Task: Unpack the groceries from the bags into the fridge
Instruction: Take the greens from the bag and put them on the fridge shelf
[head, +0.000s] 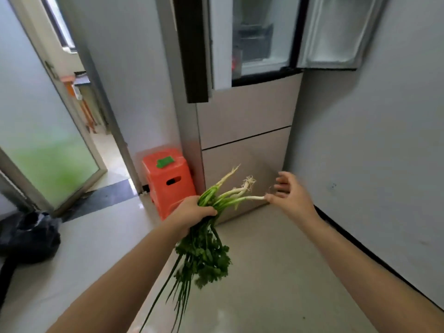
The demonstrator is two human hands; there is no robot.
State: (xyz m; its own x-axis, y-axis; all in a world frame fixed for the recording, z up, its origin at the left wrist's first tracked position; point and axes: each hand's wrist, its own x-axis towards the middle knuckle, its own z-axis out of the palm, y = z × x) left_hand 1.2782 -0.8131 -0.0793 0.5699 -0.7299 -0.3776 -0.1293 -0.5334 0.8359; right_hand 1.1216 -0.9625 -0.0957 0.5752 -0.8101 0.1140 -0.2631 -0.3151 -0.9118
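Note:
My left hand (192,212) grips a bunch of green onions and coriander (206,248) around its middle, white roots pointing up toward the fridge, leaves hanging down. My right hand (288,195) pinches the white root end of one onion stalk (254,198) between thumb and finger, the other fingers spread. The fridge (247,121) stands straight ahead. Both its upper doors are swung open and the lit upper compartment (262,37) shows, with a red item at its lower left. The two lower drawers are shut. A dark bag (28,239) lies on the floor at the far left.
An orange plastic stool (168,181) with a green patch on top stands against the fridge's left side. A white wall (384,140) runs along the right. At the left a frosted glass door (48,152) stands open onto another room. The floor is pale tile.

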